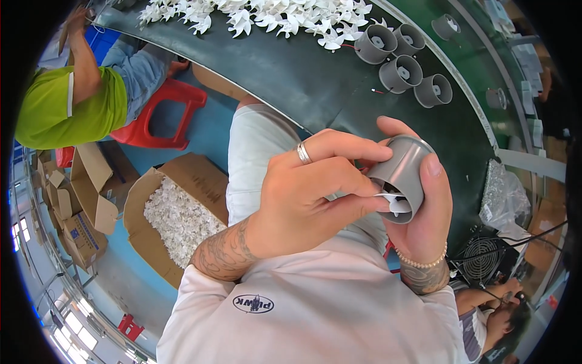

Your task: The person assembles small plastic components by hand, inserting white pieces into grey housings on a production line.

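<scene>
Housing [407,162], axis running one to seven o'clock, lies at two o'clock from the left hand [309,188], thumb and finger pinched on a white blade [396,199]. The right hand [431,209] curls around the housing.

Oval lettering [253,303] marks the shirt [327,291]; carton print [208,181] seems unreadable.

1. The left hand [303,188] hides part of the white piece [397,205] at the mouth of the gray cup [407,161].
2. Some white fans [260,17] are cut off on top.
3. Bits [179,213] in the brown box [197,176] are too small to tell.
</scene>
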`<state>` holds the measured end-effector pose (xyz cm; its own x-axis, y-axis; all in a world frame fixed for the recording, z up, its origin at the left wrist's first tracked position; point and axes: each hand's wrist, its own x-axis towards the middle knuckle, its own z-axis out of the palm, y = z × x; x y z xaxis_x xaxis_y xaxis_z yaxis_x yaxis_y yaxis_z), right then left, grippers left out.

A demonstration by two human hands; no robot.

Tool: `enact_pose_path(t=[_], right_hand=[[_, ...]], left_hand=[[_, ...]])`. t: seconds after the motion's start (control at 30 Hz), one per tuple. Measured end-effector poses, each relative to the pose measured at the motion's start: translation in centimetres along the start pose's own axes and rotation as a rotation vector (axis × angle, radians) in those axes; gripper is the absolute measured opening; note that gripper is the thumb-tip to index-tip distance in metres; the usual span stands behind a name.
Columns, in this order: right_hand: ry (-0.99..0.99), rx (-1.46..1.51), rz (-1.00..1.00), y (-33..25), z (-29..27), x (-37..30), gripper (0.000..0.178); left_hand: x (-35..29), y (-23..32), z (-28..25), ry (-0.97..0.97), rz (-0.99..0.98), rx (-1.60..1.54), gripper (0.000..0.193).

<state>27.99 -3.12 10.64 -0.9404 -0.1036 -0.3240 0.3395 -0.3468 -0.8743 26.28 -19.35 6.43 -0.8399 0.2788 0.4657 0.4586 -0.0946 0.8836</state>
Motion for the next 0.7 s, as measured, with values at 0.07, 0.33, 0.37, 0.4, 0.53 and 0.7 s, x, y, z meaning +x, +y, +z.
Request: enact_pose_path(t=[0.07, 0.33, 0.37, 0.4, 0.53, 0.7], right_hand=[[0.009, -0.042, -0.016, 0.1, -0.2, -0.1, 0.069], [0.008, -0.055, -0.004, -0.2, -0.1, -0.4, 0.072], [-0.02, -0.018, -0.007, 0.0, -0.6, -0.4, 0.07], [-0.048, 0.019, -0.009, 0.1, -1.0, -0.4, 0.068], [-0.042, 0.0, 0.001, 0.6, -1.3, -0.8, 0.068], [0.048, -0.043, -0.111, 1.0, -1.3, -0.9, 0.063]], left_hand=[[-0.2, -0.1, 0.1, -0.001, -0.029, -0.043, 0.025], [-0.4, 0.3, 0.6, 0.027, -0.058, -0.074, 0.029], [-0.3, 0.5, 0.7, 0.028, -0.06, -0.073, 0.029], [-0.3, 0.7, 0.9, 0.065, -0.163, -0.213, 0.035], [0.2, 0.8, 0.4, 0.003, -0.243, -0.235, 0.051], [0.8, 0.6, 0.7, -0.027, -0.232, -0.178, 0.047]])
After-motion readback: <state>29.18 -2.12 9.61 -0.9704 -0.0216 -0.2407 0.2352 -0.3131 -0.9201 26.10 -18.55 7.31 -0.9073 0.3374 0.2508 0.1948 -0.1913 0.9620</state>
